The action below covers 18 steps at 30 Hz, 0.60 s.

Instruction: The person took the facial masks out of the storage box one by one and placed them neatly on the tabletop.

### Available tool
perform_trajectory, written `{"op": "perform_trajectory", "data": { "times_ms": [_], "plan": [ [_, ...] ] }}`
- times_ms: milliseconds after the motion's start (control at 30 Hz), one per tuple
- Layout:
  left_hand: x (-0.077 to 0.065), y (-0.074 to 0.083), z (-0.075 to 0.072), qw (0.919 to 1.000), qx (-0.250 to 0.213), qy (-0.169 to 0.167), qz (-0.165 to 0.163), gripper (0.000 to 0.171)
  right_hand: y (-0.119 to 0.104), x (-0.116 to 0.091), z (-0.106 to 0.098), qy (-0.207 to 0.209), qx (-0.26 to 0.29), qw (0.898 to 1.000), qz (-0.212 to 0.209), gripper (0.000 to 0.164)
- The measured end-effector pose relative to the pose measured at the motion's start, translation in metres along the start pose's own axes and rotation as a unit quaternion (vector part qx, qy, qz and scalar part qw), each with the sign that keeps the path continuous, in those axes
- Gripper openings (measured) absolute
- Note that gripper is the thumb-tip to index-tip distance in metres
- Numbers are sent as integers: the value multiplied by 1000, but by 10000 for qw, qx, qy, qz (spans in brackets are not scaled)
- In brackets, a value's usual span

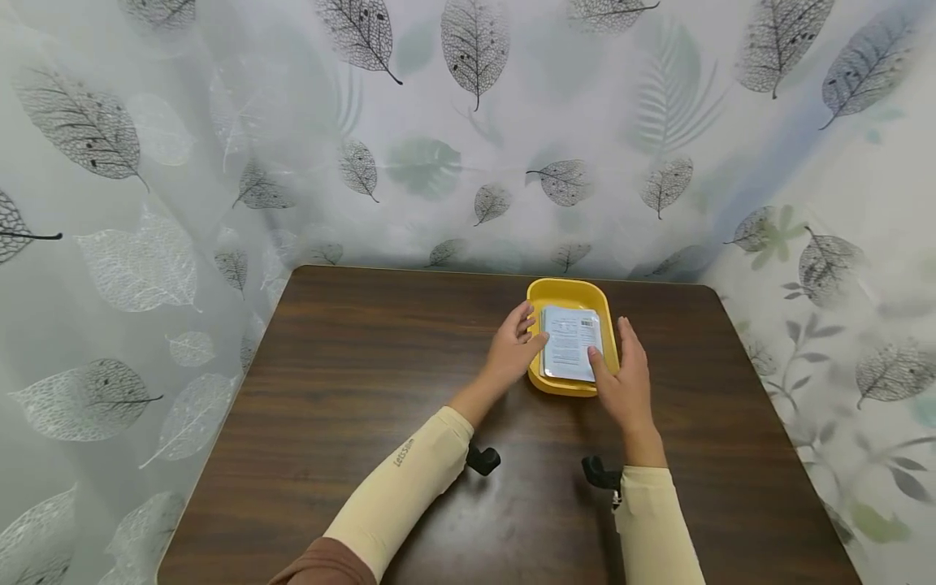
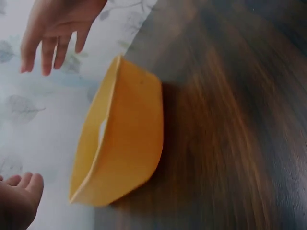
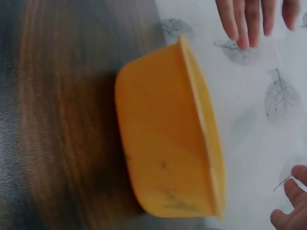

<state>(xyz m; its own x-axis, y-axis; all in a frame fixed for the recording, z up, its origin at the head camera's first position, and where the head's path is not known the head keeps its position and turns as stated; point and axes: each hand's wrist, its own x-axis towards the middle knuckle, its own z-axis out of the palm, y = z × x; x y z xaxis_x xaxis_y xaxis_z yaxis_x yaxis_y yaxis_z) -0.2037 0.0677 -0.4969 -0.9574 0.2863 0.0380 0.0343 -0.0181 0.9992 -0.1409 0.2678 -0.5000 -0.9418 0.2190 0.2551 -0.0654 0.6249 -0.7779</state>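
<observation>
A yellow plastic tub (image 1: 566, 293) stands near the far edge of the brown table. In it lies a stack of flat, glossy packets (image 1: 569, 345), the top one whitish with small print and a barcode. My left hand (image 1: 512, 345) is at the tub's left side, fingers loosely bent, the thumb overlapping the stack's edge in the head view. On the other side, my right hand (image 1: 625, 382) has its fingers extended and its thumb over the right rim. Both wrist views show the hands raised above the level of the tub (image 2: 136, 129), apart from its walls (image 3: 160, 124).
The wood-grain table (image 1: 380, 366) runs back to a leaf-patterned curtain (image 1: 424, 106), which also hangs at both sides. Black wrist mounts (image 1: 483, 461) stick out below the forearms, which wear pale sleeves (image 1: 409, 479).
</observation>
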Motion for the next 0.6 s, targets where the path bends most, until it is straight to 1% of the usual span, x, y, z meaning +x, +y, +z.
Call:
{"op": "perform_trajectory", "data": {
  "times_ms": [133, 233, 400, 500, 600],
  "plan": [
    [9, -5, 20, 9997, -162, 80, -194, 75, 13, 0, 3, 118, 210, 9995, 207, 75],
    [13, -8, 31, 9991, -205, 134, -360, 77, 23, 0, 6, 162, 325, 9988, 325, 74],
    [19, -12, 41, 9969, -171, 202, -746, 79, 41, -3, 11, 184, 472, 9973, 539, 72],
    [24, -19, 47, 9950, -89, 284, -951, 81, 50, -7, 14, 111, 517, 9954, 795, 72],
    [29, -25, 55, 9931, -54, 340, -1120, 82, 59, -10, 17, 38, 653, 9912, 1147, 71]
  ]
}}
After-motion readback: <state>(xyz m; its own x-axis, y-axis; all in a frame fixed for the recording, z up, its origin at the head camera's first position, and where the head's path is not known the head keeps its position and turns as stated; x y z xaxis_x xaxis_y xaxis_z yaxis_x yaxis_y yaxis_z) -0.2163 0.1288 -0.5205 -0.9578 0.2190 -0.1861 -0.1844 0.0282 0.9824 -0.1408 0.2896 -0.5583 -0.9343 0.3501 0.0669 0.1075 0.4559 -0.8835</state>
